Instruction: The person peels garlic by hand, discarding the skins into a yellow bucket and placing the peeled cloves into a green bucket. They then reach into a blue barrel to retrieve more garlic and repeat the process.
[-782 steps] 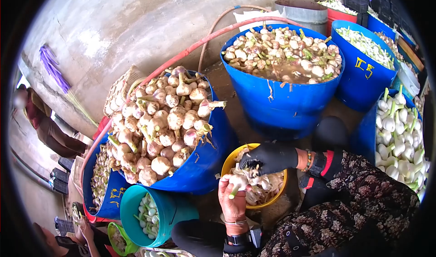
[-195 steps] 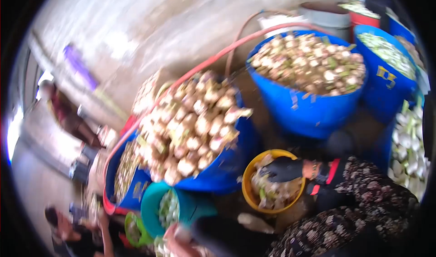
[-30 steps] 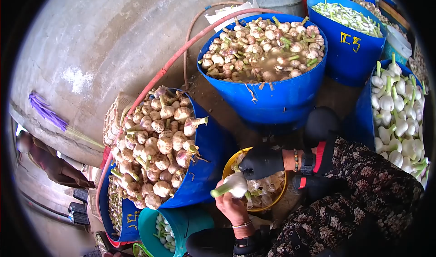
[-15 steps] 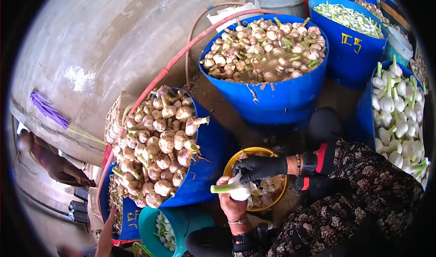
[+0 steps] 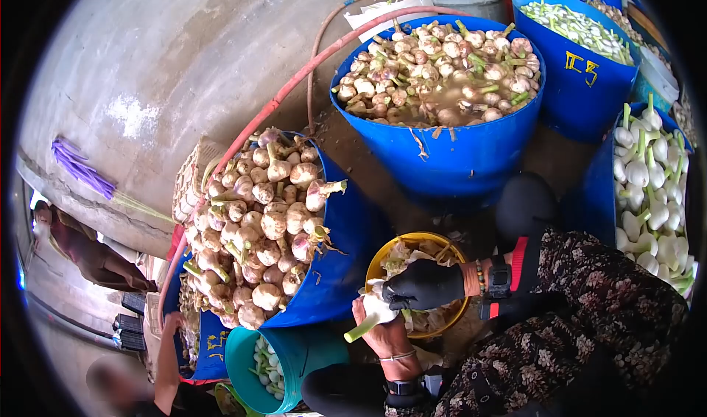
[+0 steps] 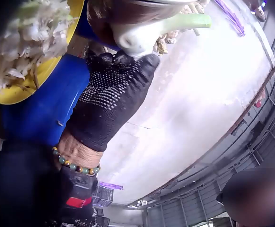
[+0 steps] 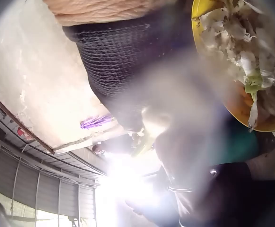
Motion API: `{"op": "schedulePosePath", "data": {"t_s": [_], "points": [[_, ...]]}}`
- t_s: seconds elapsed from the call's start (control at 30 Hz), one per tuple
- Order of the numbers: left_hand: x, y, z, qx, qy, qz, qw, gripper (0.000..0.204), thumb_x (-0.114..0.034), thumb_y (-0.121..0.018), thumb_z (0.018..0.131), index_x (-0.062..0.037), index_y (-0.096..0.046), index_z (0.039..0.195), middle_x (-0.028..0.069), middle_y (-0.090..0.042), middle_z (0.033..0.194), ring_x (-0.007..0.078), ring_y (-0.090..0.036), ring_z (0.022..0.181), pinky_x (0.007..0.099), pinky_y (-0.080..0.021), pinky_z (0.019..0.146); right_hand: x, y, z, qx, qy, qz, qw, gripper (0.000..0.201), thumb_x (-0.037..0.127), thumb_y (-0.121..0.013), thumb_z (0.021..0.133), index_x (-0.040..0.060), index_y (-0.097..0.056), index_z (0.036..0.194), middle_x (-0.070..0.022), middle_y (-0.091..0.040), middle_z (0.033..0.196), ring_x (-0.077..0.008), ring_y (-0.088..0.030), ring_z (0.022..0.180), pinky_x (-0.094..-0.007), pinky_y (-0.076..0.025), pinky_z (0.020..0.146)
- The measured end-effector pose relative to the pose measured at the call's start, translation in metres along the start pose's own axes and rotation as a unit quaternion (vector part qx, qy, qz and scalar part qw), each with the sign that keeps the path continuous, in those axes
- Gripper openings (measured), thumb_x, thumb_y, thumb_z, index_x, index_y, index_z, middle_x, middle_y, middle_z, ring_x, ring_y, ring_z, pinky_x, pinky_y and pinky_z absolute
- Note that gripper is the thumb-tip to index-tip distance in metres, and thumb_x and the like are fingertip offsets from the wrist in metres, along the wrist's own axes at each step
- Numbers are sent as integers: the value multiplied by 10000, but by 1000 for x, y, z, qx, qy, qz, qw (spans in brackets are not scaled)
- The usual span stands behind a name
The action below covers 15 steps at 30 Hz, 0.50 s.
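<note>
In the head view my bare left hand (image 5: 388, 339) holds a peeled white garlic bulb (image 5: 375, 310), its green stem pointing down and left. My right hand (image 5: 427, 284), in a black glove, has its fingers curled against the bulb's other side. The left wrist view shows the dotted black glove of my right hand (image 6: 111, 94) touching the bulb (image 6: 137, 40). Blur covers much of the right wrist view, where the glove (image 7: 121, 66) is close and the bulb (image 7: 154, 123) is pale. A yellow bucket (image 5: 465, 299) of papery peelings sits beneath my hands.
Blue tubs of unpeeled garlic stand ahead (image 5: 449, 159) and at left (image 5: 324, 284); a blue tub of white bulbs (image 5: 604, 189) is at right. A teal bucket (image 5: 302, 358) stands lower left. A red hose (image 5: 276, 100) crosses a tub, and two people are at far left.
The stem has swung from pointing left to pointing down-left, and the gloved hand has shifted over the bulb. A person at lower left has come further into view.
</note>
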State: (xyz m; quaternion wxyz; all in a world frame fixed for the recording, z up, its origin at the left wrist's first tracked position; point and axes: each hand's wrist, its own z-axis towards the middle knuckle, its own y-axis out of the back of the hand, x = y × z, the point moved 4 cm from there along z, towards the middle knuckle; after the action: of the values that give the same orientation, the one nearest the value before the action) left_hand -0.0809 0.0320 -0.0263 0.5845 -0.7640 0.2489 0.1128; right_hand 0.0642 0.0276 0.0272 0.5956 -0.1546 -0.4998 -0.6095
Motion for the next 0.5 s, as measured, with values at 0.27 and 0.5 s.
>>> {"op": "schedulePosePath", "data": {"t_s": [0.27,0.5], "points": [[-8,-1,-9,206,36,3,978,542,-564,-530,903,-104,-536,1191,138,-604,1099,277,-616,822,366,-541,696,-23,31,18,-64,-61,-101,991,197,182,-594,889,19,-647,986,-176,-670,918,-349,-651,810,-400,-518,712],[-24,-14,-17,239,25,7,971,777,-706,-468,850,-158,-354,1389,183,-506,1297,278,-624,718,347,-541,586,-53,1,-10,278,-143,-325,893,266,169,-592,831,98,-651,1080,-176,-663,913,-319,-664,829,-423,-520,717]]}}
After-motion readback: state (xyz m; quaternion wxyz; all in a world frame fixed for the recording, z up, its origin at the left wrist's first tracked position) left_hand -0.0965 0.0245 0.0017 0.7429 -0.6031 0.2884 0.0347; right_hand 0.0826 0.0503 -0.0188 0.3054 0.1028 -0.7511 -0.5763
